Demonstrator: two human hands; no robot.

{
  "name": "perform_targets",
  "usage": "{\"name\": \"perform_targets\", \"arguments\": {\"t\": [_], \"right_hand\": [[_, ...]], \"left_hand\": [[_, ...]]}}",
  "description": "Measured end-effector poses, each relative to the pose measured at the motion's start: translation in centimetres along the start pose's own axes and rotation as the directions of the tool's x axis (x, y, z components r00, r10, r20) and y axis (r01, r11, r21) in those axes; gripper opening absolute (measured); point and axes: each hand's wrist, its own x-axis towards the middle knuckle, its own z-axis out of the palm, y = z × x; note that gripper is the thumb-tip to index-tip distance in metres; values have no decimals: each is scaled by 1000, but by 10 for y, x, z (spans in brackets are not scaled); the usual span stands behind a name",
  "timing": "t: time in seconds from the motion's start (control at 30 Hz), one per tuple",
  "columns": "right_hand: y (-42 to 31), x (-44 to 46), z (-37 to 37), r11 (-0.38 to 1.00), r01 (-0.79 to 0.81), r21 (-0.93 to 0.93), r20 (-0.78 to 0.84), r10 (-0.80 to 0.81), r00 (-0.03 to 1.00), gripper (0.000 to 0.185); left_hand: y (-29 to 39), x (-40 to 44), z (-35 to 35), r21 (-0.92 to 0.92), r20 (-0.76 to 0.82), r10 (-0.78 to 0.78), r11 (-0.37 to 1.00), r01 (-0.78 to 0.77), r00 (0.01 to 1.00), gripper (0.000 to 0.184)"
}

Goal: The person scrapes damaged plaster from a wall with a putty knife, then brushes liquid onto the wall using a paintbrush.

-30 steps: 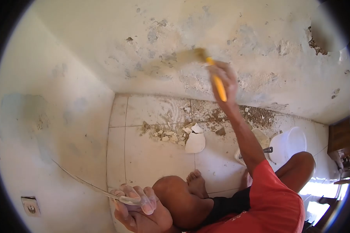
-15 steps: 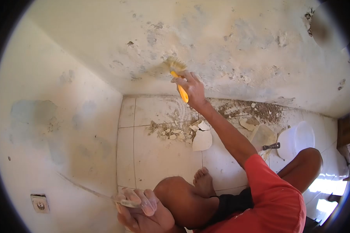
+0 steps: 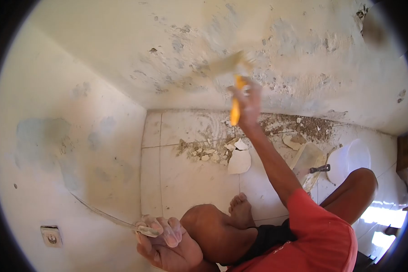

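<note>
Just past the big white rounded broken slab (image 3: 239, 162) on the floor, the yellow-handled bristle brush (image 3: 235, 112) is super smeary, bristles worst of all, so I honestly can't tell if they're touching the wall. The thin greyish flat tool (image 3: 102, 214) left of the slab shows nearly edge-on; no clue about its full shape, and one end is tucked into the fingers. Far right of the slab, some dark brown furniture (image 3: 402, 152) gets cut off by the black lens rim.

The cream wall (image 3: 276, 13) behind the slab is rough: pitted, flaking, grey blotches all over. The side wall (image 3: 41, 195) left of it has a blue-grey patch, plus a white power socket (image 3: 51, 236) low down. Crumbly pale rubble (image 3: 206, 156) litters the light tiled floor (image 3: 195, 186) left of the slab. Over to its right there's a translucent white plastic bucket (image 3: 353, 156) beside a pale tray-like container (image 3: 308, 156).

The right arm, in a red sleeve (image 3: 319, 226), stretches past the slab's right side, right hand (image 3: 249, 102) gripping the brush handle. Left hand (image 3: 170, 245), nearer the body and left of the slab, is palm-up, fingers curled around the flat tool.
</note>
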Motion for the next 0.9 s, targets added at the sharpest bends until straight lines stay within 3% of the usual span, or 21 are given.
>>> {"name": "perform_targets", "arguments": {"t": [0.1, 0.13, 0.2, 0.23, 0.3, 0.37, 0.47, 0.53, 0.57, 0.6, 0.67, 0.77, 0.83, 0.9], "right_hand": [[-11, -24, 40, 979, 202, -30, 311, -183, 933, 28], [-12, -31, 40, 980, 194, -32, 308, -175, 935, 28], [-10, -38, 43, 989, 136, 52, 578, -141, 804, 26], [-3, -39, 42, 990, 134, 52, 579, -139, 803, 26], [25, -35, 33, 955, 70, 288, 408, -189, 893, 26], [42, -10, -5, 980, 19, 196, 275, -74, 959, 29], [49, -8, -50, 997, -43, 66, 239, 26, 971, 29], [46, -5, -70, 999, 39, -22, -93, -41, 995, 25], [44, -12, -69, 986, 42, -161, -69, -54, 996, 23], [43, -18, -60, 986, 40, -160, -67, -51, 996, 23], [39, -35, -32, 998, 68, 6, 42, -68, 997, 24], [29, -57, 15, 993, 116, 12, 165, -116, 979, 23], [18, -57, 17, 994, 106, 39, 339, -112, 934, 23], [23, -54, 5, 986, 136, 92, 397, -162, 904, 25]], "left_hand": [[-2, 2, 3, 15, 18, -4, 1000, 4, 1000, 31], [-2, 1, 4, 21, 27, -9, 1000, 8, 1000, 31], [-3, 0, 5, 30, 27, -8, 1000, 7, 1000, 31], [-2, -2, 4, 36, 15, -5, 999, 4, 1000, 31], [0, -2, 3, 52, -3, 3, 999, -3, 1000, 31], [2, -2, -3, 61, -31, 9, 998, -7, 999, 31], [6, 1, -10, 43, 7, -49, 998, 49, 999, 31], [3, 2, -2, 62, 76, -7, 998, 2, 997, 30], [3, 2, -1, 65, 73, -6, 998, 2, 997, 30], [3, 2, 0, 95, 81, 10, 995, -18, 997, 30], [2, 0, 3, 131, 93, 16, 991, -28, 996, 30], [-1, 0, 9, 78, 102, -2, 997, -6, 995, 29], [-2, -2, 10, 100, 26, -36, 994, 34, 999, 25], [-4, -2, 8, 102, 44, -13, 995, 8, 999, 25]]}}
